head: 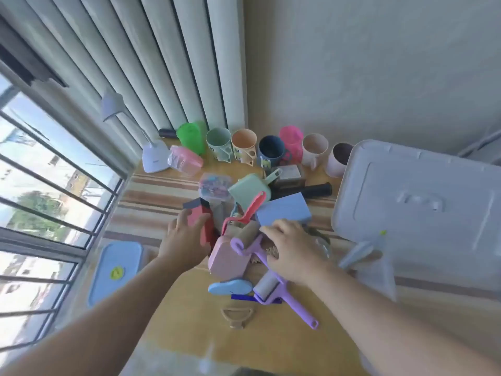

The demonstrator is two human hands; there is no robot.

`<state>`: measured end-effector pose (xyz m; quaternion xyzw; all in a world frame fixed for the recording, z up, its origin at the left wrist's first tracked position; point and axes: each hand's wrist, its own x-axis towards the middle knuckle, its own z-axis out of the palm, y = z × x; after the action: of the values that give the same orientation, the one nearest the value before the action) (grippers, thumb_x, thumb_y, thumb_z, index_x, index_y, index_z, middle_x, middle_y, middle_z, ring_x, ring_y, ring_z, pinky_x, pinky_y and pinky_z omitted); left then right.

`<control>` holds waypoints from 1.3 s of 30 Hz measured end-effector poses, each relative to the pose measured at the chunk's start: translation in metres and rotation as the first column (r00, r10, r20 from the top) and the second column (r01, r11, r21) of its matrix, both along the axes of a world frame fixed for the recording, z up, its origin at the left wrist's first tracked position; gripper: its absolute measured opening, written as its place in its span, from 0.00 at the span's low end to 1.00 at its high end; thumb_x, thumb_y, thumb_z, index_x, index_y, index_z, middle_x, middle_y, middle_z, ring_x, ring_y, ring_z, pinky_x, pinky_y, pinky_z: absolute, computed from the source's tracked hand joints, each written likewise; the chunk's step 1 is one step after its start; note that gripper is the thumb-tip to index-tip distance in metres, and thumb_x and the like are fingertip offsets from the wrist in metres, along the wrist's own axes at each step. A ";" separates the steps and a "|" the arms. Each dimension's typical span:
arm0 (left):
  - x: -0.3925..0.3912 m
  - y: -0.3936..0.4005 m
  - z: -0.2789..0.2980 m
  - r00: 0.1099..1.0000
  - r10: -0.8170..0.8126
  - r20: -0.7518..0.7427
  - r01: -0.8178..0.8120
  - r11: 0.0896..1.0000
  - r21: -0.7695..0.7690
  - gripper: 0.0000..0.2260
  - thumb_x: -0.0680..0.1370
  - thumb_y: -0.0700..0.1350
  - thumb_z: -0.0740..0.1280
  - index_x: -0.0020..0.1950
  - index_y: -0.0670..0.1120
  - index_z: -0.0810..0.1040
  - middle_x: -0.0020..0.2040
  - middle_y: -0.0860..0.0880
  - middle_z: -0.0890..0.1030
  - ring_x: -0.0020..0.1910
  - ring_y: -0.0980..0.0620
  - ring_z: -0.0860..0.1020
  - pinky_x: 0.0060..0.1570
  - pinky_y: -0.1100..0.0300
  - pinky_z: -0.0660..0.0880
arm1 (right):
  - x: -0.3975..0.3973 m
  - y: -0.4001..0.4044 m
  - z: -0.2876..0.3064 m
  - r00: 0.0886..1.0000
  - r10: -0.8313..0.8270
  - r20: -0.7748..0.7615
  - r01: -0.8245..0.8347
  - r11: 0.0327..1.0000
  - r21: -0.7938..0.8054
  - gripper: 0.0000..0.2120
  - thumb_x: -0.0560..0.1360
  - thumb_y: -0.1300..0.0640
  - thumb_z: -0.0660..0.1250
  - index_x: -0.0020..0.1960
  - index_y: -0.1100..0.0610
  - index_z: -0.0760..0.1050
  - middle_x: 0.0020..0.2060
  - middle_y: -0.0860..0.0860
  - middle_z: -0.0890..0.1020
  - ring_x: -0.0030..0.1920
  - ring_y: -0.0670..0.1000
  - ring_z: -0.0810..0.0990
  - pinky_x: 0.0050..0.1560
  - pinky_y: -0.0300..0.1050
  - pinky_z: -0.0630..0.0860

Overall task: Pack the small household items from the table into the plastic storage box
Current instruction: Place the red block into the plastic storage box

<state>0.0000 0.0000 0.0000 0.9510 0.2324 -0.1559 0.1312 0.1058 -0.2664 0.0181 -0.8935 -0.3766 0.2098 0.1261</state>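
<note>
Red-and-pink rigid plastic block, left of pile: left hand grips its long sides; likely light, stiff. Right hand rests flat, fingers spread, on pile beside lilac plastic lint roller.

Barred window left, pale curtain, beige wall, daylight.

Smooth plastic cups, translucent plastic lid, matt wooden table.
</note>
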 end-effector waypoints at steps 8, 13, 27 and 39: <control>0.025 0.051 -0.058 0.977 -0.177 -0.123 0.175 0.984 -0.021 0.61 0.57 0.71 0.74 0.79 0.68 0.39 0.81 0.45 0.35 0.80 0.31 0.43 0.72 0.32 0.64 | -0.002 0.019 -0.034 0.998 0.016 -0.059 -0.021 0.996 -0.090 0.27 0.75 0.50 0.67 0.73 0.49 0.70 0.61 0.50 0.71 0.64 0.58 0.69 0.56 0.53 0.76; 0.044 0.059 -0.057 0.978 -0.183 -0.100 0.166 0.973 -0.160 0.54 0.52 0.70 0.78 0.75 0.66 0.57 0.79 0.47 0.42 0.79 0.33 0.46 0.70 0.35 0.68 | -0.001 0.007 -0.040 0.994 -0.042 -0.105 0.032 0.995 -0.097 0.27 0.75 0.51 0.67 0.73 0.46 0.69 0.61 0.47 0.70 0.64 0.54 0.67 0.57 0.51 0.76; 0.023 -0.113 0.076 0.860 -0.201 0.469 0.305 0.940 -0.156 0.49 0.56 0.66 0.77 0.76 0.64 0.64 0.80 0.44 0.50 0.73 0.33 0.61 0.60 0.35 0.75 | -0.003 -0.037 0.056 0.882 -0.214 -0.419 0.363 0.876 0.318 0.36 0.72 0.39 0.72 0.77 0.37 0.64 0.66 0.36 0.73 0.64 0.38 0.75 0.65 0.45 0.75; 0.025 -0.358 0.101 0.685 -0.436 0.584 0.649 0.729 -0.217 0.54 0.66 0.77 0.69 0.84 0.58 0.50 0.83 0.44 0.45 0.78 0.37 0.57 0.71 0.41 0.62 | -0.049 -0.294 0.115 0.773 -0.474 -0.421 0.630 0.650 0.424 0.33 0.74 0.55 0.75 0.69 0.28 0.66 0.55 0.35 0.82 0.52 0.46 0.85 0.54 0.54 0.83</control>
<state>0.0252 -0.3575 0.1012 0.9333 -0.1469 0.0157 0.3274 0.0564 -0.5607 0.1334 -0.8534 -0.1057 0.1657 0.4827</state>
